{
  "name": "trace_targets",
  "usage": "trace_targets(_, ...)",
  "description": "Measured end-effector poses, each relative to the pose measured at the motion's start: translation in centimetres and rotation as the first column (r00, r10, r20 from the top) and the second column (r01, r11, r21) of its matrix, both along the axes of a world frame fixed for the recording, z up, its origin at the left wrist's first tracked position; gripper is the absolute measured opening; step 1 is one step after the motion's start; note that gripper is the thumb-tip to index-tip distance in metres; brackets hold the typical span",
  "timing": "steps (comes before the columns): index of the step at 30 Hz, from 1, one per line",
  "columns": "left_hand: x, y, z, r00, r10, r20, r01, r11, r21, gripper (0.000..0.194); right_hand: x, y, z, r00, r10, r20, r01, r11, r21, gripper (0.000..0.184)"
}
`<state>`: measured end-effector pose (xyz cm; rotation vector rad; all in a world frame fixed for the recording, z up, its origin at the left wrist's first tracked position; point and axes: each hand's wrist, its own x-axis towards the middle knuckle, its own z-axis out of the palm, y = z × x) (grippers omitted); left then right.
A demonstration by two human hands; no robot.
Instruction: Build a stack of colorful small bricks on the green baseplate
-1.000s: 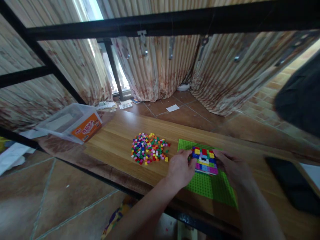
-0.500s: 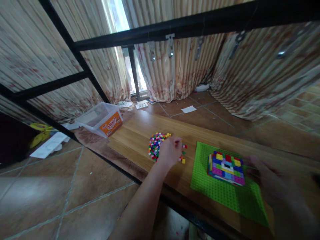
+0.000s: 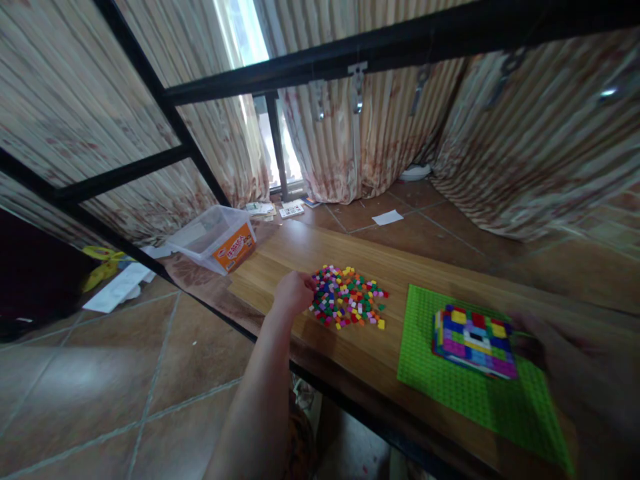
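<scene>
Bricks [image 3: 350,300] lie heaped left of the green studded baseplate [image 3: 417,340], and the multicoloured brick block [image 3: 473,343] sits on it. Your left hand [image 3: 296,292] is at the heap's side farthest from the baseplate, fingers curled; I cannot tell whether they pinch a brick. Your blurred right hand [image 3: 565,360] is over the baseplate's right side, its finger state unclear. A hasty sweep could scatter loose pieces, and a bump from your right hand could shift the block. Half a second ago, your left hand covered the heap's middle, nearer the baseplate.
</scene>
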<state>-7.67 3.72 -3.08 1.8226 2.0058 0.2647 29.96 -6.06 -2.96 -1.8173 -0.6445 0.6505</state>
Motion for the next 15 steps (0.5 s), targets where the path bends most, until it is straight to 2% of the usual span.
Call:
trace_targets(3, 0.0, 0.0, 0.0, 1.0, -0.026, 0.008, 0.026, 1.0, -0.013, 0.026, -1.0, 0.2, 1.4, 0.995, -0.068, -0.067, 0.062, 0.994, -0.092, 0.012)
trace_targets(6, 0.2, -0.2, 0.3, 0.999, -0.033, 0.002, 0.033, 0.999, -0.028, 0.024, -1.5, 0.3, 2.2, 0.995, -0.086, -0.047, 0.079, 0.989, -0.122, 0.01)
trace_targets(11, 0.9, -0.4, 0.6, 0.999, -0.04, -0.015, 0.04, 0.999, -0.017, 0.022, -1.3, 0.3, 2.0, 0.996, -0.068, -0.061, 0.061, 0.991, -0.118, 0.008)
trace_targets(15, 1.3, -0.5, 1.0, 0.996, -0.08, 0.045, 0.079, 0.996, 0.028, 0.021, -0.6, 0.3, 1.1, 1.0, -0.016, -0.022, 0.014, 0.995, -0.1, 0.012)
